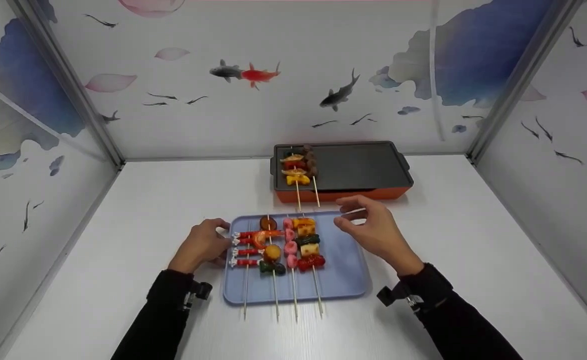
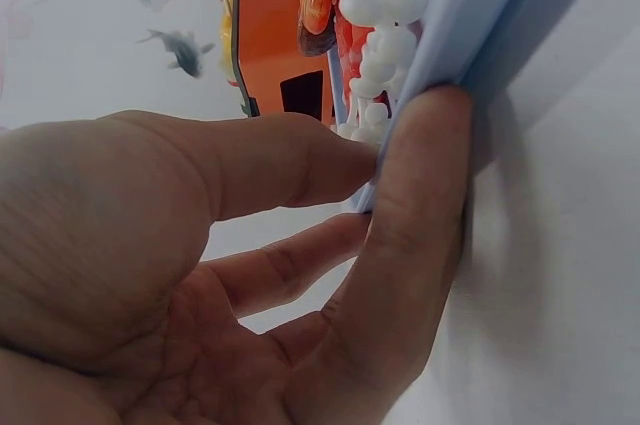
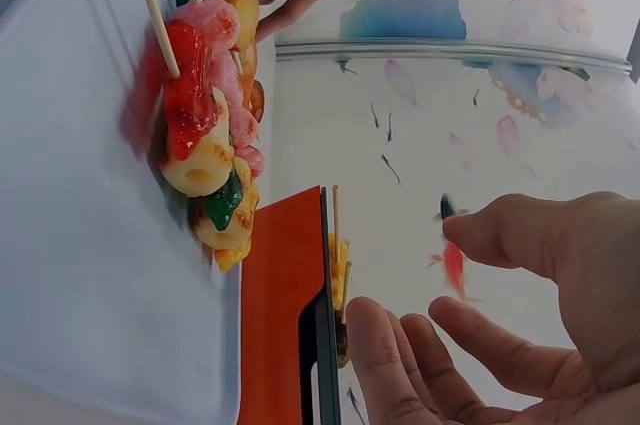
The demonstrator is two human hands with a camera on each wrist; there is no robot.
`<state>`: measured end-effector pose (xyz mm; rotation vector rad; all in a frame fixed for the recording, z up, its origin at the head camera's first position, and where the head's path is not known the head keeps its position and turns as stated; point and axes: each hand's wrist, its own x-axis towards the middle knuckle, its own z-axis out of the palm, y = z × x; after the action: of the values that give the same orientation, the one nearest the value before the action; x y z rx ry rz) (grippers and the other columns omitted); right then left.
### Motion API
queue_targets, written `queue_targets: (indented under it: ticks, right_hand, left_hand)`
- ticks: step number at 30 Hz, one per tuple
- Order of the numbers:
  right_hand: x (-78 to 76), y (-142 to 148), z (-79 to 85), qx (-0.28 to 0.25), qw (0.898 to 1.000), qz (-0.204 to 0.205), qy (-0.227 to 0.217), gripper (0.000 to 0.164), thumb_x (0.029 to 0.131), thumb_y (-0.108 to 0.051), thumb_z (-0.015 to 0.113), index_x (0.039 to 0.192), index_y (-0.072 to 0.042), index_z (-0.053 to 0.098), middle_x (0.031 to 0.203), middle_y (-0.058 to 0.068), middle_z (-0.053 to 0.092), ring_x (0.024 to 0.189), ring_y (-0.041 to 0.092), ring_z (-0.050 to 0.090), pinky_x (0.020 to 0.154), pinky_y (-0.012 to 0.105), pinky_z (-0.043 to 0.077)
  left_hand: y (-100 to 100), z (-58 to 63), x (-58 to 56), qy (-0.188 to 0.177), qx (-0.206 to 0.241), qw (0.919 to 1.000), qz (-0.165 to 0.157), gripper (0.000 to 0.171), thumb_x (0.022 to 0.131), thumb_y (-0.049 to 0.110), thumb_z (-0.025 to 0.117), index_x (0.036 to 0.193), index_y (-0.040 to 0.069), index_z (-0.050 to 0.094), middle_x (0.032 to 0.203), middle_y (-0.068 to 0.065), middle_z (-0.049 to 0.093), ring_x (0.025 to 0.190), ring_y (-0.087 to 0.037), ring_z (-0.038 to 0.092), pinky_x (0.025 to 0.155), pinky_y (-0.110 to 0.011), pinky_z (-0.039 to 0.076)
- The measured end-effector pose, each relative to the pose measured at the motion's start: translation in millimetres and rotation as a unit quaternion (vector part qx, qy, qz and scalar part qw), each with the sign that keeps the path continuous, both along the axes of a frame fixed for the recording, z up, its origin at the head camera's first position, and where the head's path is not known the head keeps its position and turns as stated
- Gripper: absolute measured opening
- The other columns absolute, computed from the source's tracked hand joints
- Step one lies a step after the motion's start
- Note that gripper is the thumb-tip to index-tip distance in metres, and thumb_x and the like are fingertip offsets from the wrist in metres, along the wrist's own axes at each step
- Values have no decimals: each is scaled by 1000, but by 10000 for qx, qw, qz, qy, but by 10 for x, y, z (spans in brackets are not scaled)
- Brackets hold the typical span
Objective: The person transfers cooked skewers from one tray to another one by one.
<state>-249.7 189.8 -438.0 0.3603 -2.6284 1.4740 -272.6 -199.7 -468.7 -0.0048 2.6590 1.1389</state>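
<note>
My left hand (image 1: 203, 246) grips the left rim of a light blue tray (image 1: 343, 282), its thumb (image 2: 290, 160) at the upper edge and a finger against the outer side. Several toy food skewers lie on that tray with their sticks over its front edge. Leftmost is a red one with white tips (image 1: 247, 252), then one with a yellow ball (image 1: 272, 253), a pink one (image 1: 290, 247) and one with red, white and green pieces (image 1: 309, 250). Holding nothing, my right hand (image 1: 373, 230) hovers by the tray's back right corner, thumb and fingers apart.
Behind the tray stands an orange grill (image 1: 343, 194) with a dark flat plate. Two skewers lie on its left end: a colourful one (image 1: 294, 165) and a brown one (image 1: 311, 162), sticks pointing forward. Printed panels (image 1: 293, 115) enclose the white table (image 1: 163, 200) at back and sides.
</note>
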Motion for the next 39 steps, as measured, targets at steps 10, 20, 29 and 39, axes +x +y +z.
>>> queue_targets:
  ticks: [10, 20, 29, 39]
  right_hand:
    - [-223, -17, -46, -194, 9998, 38, -2, 38, 97, -29, 81, 133, -19, 72, 127, 7, 72, 112, 26, 74, 92, 43, 64]
    - [-413, -94, -101, -324, 9993, -96, -183, 40, 97, -27, 81, 133, -13, 71, 120, 11, 72, 104, 25, 74, 82, 32, 65]
    - [-527, -167, -135, -487, 9977, -214, -421, 44, 100, -26, 78, 137, -6, 69, 119, 12, 71, 104, 25, 73, 83, 32, 66]
    - [-633, -228, -161, -569, 9971, -120, -492, 44, 100, -27, 77, 138, -6, 68, 119, 14, 71, 102, 26, 73, 88, 44, 65]
  left_hand:
    - [1, 11, -8, -31, 2, 10000, -4, 48, 99, 15, 68, 145, 2, 60, 103, -16, 77, 70, -19, 76, 61, -34, 64]
    - [-5, 18, -10, -100, 94, 9999, -6, 48, 100, 15, 68, 145, 2, 60, 102, -16, 77, 68, -19, 76, 60, -34, 64]
    - [-2, 11, -27, -91, -94, 9999, 11, 48, 98, 14, 68, 144, 3, 61, 104, -16, 77, 72, -19, 76, 61, -33, 64]
    - [0, 2, -42, -124, -108, 9999, 24, 48, 97, 12, 68, 143, 2, 62, 104, -16, 78, 74, -20, 77, 62, -32, 64]
